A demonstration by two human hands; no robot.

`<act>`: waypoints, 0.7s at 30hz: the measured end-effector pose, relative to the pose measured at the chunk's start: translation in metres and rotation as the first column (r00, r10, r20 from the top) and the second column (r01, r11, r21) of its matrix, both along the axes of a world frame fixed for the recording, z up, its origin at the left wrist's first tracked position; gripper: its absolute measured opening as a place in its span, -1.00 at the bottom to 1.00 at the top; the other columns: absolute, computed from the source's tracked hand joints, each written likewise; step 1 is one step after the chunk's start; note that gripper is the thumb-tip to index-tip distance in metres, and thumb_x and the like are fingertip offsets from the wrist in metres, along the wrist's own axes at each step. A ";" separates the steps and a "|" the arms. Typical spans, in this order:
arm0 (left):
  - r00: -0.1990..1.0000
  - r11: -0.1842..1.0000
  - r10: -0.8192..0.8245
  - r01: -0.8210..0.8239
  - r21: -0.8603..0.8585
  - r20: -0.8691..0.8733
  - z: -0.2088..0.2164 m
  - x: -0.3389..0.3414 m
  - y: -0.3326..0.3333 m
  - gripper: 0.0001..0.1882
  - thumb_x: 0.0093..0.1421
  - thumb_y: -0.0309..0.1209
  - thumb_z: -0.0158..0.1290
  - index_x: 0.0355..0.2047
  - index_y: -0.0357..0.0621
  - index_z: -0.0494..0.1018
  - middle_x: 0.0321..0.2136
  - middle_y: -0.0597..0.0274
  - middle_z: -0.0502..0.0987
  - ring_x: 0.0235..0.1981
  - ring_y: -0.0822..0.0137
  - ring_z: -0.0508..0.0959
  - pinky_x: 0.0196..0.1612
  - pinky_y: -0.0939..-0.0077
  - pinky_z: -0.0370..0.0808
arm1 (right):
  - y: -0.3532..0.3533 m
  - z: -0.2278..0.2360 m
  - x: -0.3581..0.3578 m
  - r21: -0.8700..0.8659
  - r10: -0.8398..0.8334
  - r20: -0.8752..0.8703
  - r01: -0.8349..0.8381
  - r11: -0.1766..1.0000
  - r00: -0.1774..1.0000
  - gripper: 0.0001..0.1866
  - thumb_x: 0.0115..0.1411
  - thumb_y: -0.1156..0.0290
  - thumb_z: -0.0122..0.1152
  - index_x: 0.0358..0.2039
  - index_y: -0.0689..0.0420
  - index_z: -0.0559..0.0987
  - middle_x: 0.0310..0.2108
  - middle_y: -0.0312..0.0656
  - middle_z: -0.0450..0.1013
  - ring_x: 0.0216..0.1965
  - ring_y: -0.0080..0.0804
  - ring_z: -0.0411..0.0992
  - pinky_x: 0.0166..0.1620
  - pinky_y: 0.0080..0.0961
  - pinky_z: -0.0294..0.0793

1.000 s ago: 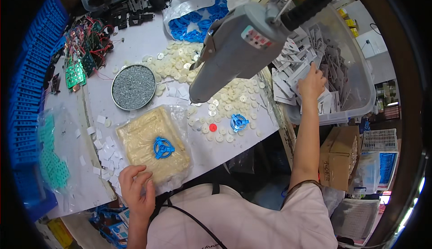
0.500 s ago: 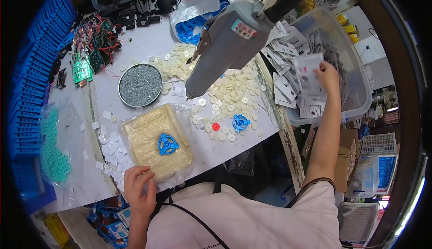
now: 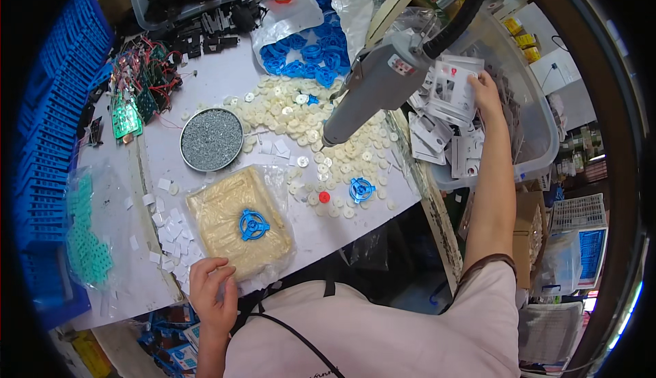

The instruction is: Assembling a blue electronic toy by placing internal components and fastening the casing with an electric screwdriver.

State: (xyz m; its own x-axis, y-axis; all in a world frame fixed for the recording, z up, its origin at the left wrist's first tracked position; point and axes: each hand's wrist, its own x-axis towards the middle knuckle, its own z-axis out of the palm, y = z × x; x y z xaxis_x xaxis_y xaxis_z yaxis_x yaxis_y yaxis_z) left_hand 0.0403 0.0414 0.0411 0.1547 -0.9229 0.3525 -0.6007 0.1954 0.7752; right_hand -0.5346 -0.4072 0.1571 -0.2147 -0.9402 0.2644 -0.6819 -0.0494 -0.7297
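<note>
My right hand (image 3: 486,96) is closed on the edge of a flat white plastic panel (image 3: 454,81) with cut-out openings and a small red spot. It holds the panel over a clear plastic bin (image 3: 540,125) full of similar white panels. By the near edge of a tan bundle wrapped in clear film (image 3: 212,207), my left hand (image 3: 213,296) rests with slightly bent fingers apart, holding nothing. A blue spoked ring (image 3: 253,225) lies on the bundle. Another blue spoked ring (image 3: 361,189) lies on the table to the right, near a red disc (image 3: 324,198).
A grey powered screwdriver (image 3: 372,88) hangs over many cream discs (image 3: 294,115). Left of them stand a round tin of small screws (image 3: 212,139) and green circuit boards (image 3: 126,115). A white bag (image 3: 287,16) holds blue parts. White paper squares (image 3: 174,231) lie beside the bundle.
My right hand has lifted the white panel and moved it slightly away from me and left. The screwdriver appears farther right in the view. My left hand stays by the bundle.
</note>
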 end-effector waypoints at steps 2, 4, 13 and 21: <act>1.000 1.000 0.004 -0.003 -0.002 0.015 0.000 0.000 -0.001 -0.81 0.05 -0.62 0.14 -0.28 -0.25 0.55 -0.18 0.00 0.57 -0.13 -0.02 0.53 -0.02 0.20 0.46 | -0.003 0.002 0.006 -0.201 0.004 0.064 0.009 0.980 0.998 -0.77 0.29 0.29 0.26 -0.28 0.21 0.55 -0.44 -0.31 0.45 -0.39 -0.54 0.34 -0.28 -0.48 0.36; 1.000 1.000 -0.016 0.016 -0.005 0.009 0.001 -0.002 -0.002 -0.81 0.04 -0.62 0.14 -0.28 -0.25 0.55 -0.18 0.00 0.57 -0.12 -0.02 0.53 -0.02 0.20 0.46 | 0.000 0.007 0.006 -0.349 -0.034 0.054 0.051 0.936 0.998 -0.80 0.31 0.32 0.24 -0.29 0.21 0.55 -0.44 -0.34 0.43 -0.38 -0.59 0.31 -0.28 -0.53 0.35; 0.953 0.981 -0.178 0.192 0.035 -0.245 0.015 -0.028 -0.019 -0.76 0.12 -0.61 0.15 -0.16 -0.28 0.56 -0.17 0.01 0.58 -0.30 0.15 0.58 -0.22 0.41 0.52 | 0.147 0.052 0.129 0.020 0.337 0.334 -0.363 0.931 0.881 -0.85 0.25 0.36 0.28 -0.33 0.17 0.55 -0.46 -0.43 0.41 -0.38 -0.67 0.39 -0.27 -0.69 0.35; 0.588 0.768 -0.447 0.638 0.048 -0.674 0.021 -0.057 -0.045 -0.52 0.24 -0.36 0.22 0.15 -0.22 0.46 -0.39 0.30 0.56 -0.47 0.53 0.46 -0.37 0.57 0.42 | 0.313 -0.024 0.293 -0.215 0.752 0.465 -0.764 0.608 0.468 -0.64 0.09 0.36 0.47 -0.21 0.26 0.52 -0.29 -0.03 0.61 -0.33 -0.34 0.55 -0.21 -0.46 0.54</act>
State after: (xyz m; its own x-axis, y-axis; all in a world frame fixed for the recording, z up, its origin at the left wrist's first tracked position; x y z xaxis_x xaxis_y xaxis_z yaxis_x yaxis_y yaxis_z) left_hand -0.0163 -0.0031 0.0620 -0.3230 -0.9398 0.1116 0.1560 0.0634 0.9857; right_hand -0.2417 -0.0946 0.1331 0.5004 -0.8007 0.3293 0.0433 -0.3567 -0.9332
